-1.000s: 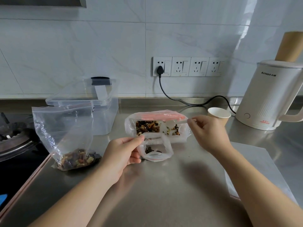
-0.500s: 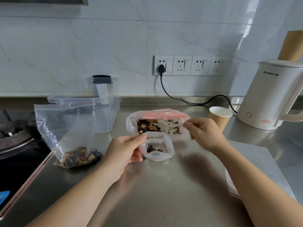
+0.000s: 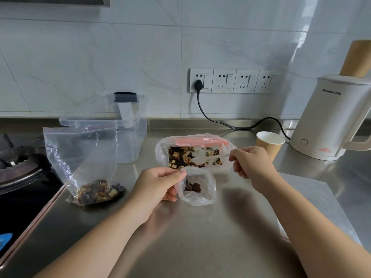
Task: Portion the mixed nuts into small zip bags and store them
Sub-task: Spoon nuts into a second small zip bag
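Observation:
A white tray of mixed nuts (image 3: 181, 157) sits inside a clear plastic bag with a pink strip at the centre of the steel counter. My left hand (image 3: 158, 185) pinches the rim of a small zip bag (image 3: 197, 187), holding its mouth open just in front of the tray; a few dark nuts lie in it. My right hand (image 3: 251, 163) grips the handle of a white plastic spoon (image 3: 208, 157) whose bowl reaches into the tray among the nuts. A larger zip bag (image 3: 84, 161) with nuts at its bottom stands upright at the left.
A clear lidded storage box (image 3: 128, 133) stands behind the larger bag. A paper cup (image 3: 269, 143) and a white electric kettle (image 3: 329, 121) are at the right, with a black cord to the wall sockets. A gas hob (image 3: 18, 169) lies at the left edge.
My right hand has drawn the spoon slightly right and lower across the tray. The left hand keeps the small bag's mouth open in the same place.

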